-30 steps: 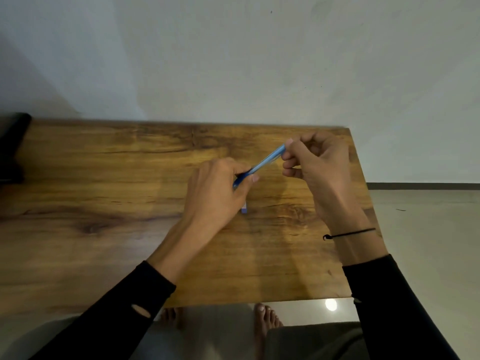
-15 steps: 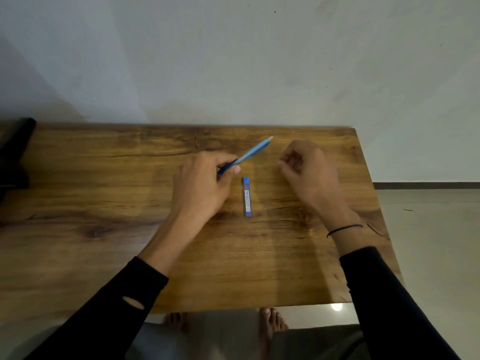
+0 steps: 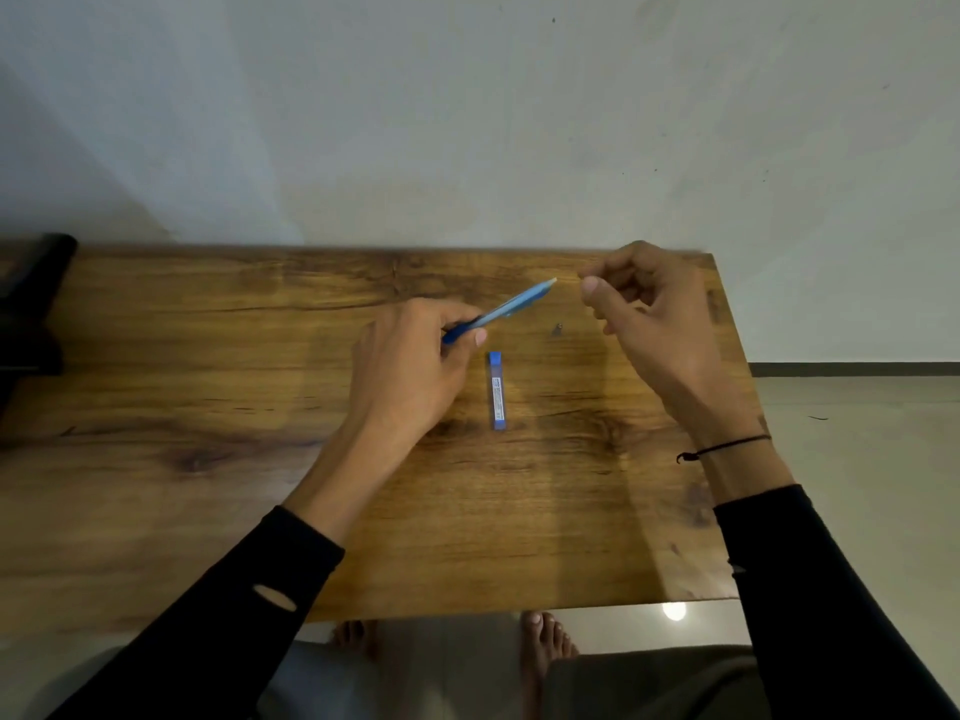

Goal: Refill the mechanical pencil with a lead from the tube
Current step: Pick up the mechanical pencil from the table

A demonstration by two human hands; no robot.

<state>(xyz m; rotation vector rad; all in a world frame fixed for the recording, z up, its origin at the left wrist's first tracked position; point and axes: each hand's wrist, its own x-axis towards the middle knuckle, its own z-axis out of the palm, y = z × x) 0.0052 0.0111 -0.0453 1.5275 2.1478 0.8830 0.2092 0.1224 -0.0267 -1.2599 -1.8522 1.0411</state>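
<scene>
My left hand (image 3: 405, 366) grips the dark lower end of a blue mechanical pencil (image 3: 514, 304), which tilts up and to the right above the wooden table (image 3: 208, 366). My right hand (image 3: 654, 314) hovers just right of the pencil's pale upper end. Its thumb and forefinger are pinched together, and I see nothing between them. A slim blue lead tube (image 3: 496, 389) with a white label lies flat on the table between my hands. A tiny dark piece (image 3: 557, 330) rests on the wood below the pencil's upper end.
A black object (image 3: 31, 304) sits at the table's far left edge. The table's right edge runs just past my right hand, with tiled floor beyond. A white wall stands behind the table. Bare feet show below the near edge.
My right hand let go of the pencil's upper end, dipped to the table, then rose back beside that end. The tiny dark piece now lies on the wood. The tube came into view.
</scene>
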